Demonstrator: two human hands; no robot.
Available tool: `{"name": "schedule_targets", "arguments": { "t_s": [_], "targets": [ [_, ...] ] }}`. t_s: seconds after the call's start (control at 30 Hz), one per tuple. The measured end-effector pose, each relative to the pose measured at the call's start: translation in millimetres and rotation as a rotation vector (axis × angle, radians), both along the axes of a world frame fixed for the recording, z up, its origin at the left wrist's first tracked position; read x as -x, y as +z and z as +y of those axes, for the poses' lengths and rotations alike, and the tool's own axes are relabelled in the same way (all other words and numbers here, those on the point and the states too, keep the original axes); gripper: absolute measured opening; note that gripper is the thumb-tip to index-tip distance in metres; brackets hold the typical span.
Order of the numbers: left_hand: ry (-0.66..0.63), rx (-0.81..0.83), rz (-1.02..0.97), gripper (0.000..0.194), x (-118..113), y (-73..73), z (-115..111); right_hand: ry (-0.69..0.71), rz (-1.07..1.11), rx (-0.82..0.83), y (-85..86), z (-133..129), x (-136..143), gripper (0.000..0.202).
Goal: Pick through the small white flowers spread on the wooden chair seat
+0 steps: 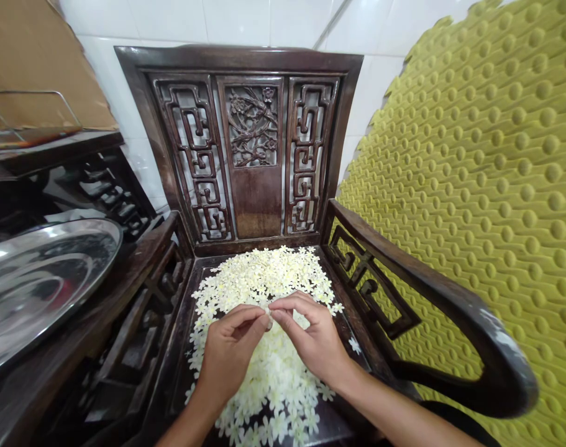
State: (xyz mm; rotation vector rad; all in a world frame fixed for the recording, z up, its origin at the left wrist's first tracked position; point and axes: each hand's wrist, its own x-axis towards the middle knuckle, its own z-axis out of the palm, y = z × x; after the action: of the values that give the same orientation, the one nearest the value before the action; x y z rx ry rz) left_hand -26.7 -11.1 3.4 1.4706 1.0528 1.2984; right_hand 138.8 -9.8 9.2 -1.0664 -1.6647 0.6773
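Small white flowers with pale yellow centres (264, 273) lie in a wide heap over the seat of a dark carved wooden chair (257, 205). Above the heap, my left hand (233, 344) and my right hand (313, 335) meet fingertip to fingertip. Thumb and forefinger are pinched together on each hand. A tiny whitish bit shows between the fingertips, too small to name for certain. Both palms and forearms hide part of the flowers below. One loose flower (354, 345) rests apart near the seat's right side.
A round shiny metal tray (91, 248) sits on the chair's left armrest side. The right armrest (432, 292) curves forward. Behind it stands a yellow bumpy foam mat (497, 155). White tiles (236, 22) cover the back wall, and brown cardboard (35, 56) is at the upper left.
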Motion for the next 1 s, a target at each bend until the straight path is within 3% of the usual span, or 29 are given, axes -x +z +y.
{"name": "schedule_targets", "arguments": {
  "t_s": [0.53, 1.0],
  "targets": [
    [0.031, -0.06, 0.03, 0.009, 0.4, -4.7, -0.7, 0.026, -0.104, -0.051, 1.5, 3.1, -2.3, 0.008],
    [0.023, -0.047, 0.004, 0.008, -0.5, -3.6, -1.5, 0.033, -0.069, 0.029, 2.5, 3.8, -2.4, 0.006]
  ]
}}
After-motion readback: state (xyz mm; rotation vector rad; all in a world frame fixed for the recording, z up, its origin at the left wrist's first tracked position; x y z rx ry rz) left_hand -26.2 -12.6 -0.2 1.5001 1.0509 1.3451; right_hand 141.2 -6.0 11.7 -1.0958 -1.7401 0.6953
